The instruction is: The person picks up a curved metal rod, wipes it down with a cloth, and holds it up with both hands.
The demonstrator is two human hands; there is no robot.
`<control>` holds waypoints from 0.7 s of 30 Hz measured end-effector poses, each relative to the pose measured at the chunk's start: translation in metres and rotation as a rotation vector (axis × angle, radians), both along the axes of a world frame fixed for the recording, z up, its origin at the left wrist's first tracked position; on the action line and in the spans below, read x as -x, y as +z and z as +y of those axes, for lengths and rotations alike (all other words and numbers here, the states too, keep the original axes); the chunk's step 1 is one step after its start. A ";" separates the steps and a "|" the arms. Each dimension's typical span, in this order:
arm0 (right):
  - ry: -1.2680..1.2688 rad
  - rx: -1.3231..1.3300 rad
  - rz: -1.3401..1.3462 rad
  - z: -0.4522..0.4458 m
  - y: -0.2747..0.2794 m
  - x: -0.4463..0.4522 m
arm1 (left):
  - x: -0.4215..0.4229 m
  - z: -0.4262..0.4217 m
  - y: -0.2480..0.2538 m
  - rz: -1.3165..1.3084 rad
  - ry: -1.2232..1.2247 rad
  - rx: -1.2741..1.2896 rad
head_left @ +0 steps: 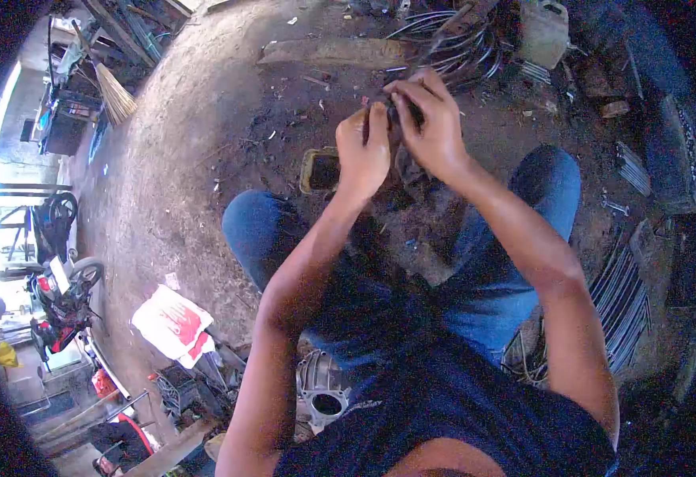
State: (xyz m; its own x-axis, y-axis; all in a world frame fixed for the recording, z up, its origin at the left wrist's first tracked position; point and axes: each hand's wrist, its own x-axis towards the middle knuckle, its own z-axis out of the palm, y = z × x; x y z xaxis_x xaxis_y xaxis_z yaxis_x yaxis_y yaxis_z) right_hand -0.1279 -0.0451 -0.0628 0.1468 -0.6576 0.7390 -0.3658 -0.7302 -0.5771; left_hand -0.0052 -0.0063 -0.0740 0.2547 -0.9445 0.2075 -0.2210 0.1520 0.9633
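Observation:
My left hand (363,151) and my right hand (434,127) meet in front of me, above the ground between my bent knees. Fingers of both are closed in a pinch around a small dark piece (392,115), too dim and blurred to name. Just below and left of the hands sits a yellowish open container (308,176) with something black inside. A dark, crumpled-looking thing (413,171) lies beneath my right wrist, its shape hard to make out.
Beyond the hands lie a wooden plank (336,53), coiled cables (475,52) and a pale jerrycan (544,33). Wrenches (616,205) and thin rods (618,298) are on the right. A metal housing (322,385), a red-and-white bag (172,322) and a motorcycle (58,294) are left.

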 end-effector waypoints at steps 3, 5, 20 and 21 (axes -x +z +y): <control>-0.165 0.033 -0.029 -0.048 -0.011 0.007 | 0.004 0.004 -0.004 0.071 -0.017 -0.038; -0.247 0.072 0.002 -0.061 -0.021 0.011 | 0.006 0.004 -0.002 0.070 -0.024 -0.068; -0.271 0.041 -0.108 -0.053 -0.018 -0.005 | 0.004 0.002 -0.003 0.277 -0.030 -0.016; -0.286 -0.099 -0.127 -0.058 -0.015 0.000 | 0.006 0.002 -0.006 0.254 -0.021 -0.043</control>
